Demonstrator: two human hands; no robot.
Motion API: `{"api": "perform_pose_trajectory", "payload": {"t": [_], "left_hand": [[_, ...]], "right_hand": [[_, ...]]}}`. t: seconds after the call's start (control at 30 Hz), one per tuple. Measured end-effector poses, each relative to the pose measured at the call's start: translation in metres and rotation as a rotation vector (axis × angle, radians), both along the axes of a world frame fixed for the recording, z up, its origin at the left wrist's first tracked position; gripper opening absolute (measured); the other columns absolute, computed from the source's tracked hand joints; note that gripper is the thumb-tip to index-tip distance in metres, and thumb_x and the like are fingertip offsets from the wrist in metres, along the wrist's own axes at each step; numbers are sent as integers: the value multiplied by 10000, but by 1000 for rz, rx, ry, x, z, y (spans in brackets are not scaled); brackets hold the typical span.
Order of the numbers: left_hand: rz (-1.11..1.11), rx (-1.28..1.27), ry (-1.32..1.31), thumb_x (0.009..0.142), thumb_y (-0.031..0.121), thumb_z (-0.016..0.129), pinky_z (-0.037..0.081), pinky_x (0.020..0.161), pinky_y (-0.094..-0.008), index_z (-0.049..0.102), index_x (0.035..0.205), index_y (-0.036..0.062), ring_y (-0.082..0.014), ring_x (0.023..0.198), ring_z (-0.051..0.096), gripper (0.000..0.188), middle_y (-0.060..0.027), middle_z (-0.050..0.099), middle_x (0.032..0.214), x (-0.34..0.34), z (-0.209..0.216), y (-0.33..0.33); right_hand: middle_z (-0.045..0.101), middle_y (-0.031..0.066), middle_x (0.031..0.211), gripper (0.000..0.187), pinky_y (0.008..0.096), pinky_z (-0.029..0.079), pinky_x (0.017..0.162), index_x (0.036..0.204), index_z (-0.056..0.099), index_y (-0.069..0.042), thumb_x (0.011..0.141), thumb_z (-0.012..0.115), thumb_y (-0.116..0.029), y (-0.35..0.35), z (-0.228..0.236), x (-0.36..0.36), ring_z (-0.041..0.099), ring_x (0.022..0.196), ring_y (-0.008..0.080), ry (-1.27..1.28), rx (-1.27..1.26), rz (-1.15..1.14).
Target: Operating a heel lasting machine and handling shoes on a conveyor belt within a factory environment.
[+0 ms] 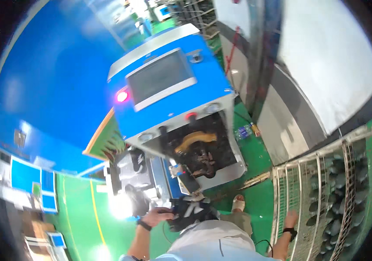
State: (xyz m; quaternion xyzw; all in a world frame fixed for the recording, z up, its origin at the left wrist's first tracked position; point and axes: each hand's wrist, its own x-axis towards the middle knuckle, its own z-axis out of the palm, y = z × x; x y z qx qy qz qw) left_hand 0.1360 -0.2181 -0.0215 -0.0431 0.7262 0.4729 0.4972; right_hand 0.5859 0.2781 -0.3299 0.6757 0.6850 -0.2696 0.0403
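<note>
My left hand (161, 214), with a dark band on the wrist, is closed at the left edge of a black item with white stripes (192, 214). This item looks like a shoe upper, but blur hides its exact kind. It lies close to my waist, just below the front of a blue machine (168, 102). Off to the right, my right hand (291, 218), also banded at the wrist, hangs over the side of a white wire rack (300, 191). Motion smears its fingers. Many dark rounded pieces (336, 200) sit in that rack.
The machine has a dark screen (162, 78), a lit red lamp (122, 96) and an open bay with a yellow-brown curved part (197, 140). A grey metal unit (134, 174) stands to its left. Bottles (243, 132) lie on the green floor by the wall.
</note>
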Motion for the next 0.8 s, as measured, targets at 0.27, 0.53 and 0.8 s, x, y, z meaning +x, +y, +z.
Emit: {"api": "perform_pose_trajectory", "payload": {"t": [0.27,0.53,0.8], "left_hand": [[-18,-511,915,795,284,766,509,886,-424,737,968,30,-301,987,674,308,-154,727,1028,-46,-104,-196],[165,-806,618,825,491,673,429,1006,-477,717,1082,102,-365,1032,622,469,-177,710,998,-50,-150,-218],[379,-884,472,779,503,707,499,924,-471,746,1023,98,-367,1013,624,474,-166,696,992,175,-92,-300]], "right_hand": [[567,32,871,554,329,444,737,1432,462,24,997,582,-297,-59,101,-214,514,780,160,483,-391,516],[638,85,1026,516,349,480,857,1460,459,-15,1014,581,-246,-143,168,-331,598,931,236,160,-343,1062],[608,251,1304,508,357,460,998,1433,447,41,965,570,-114,-198,188,-411,601,1213,291,142,-513,1339]]}}
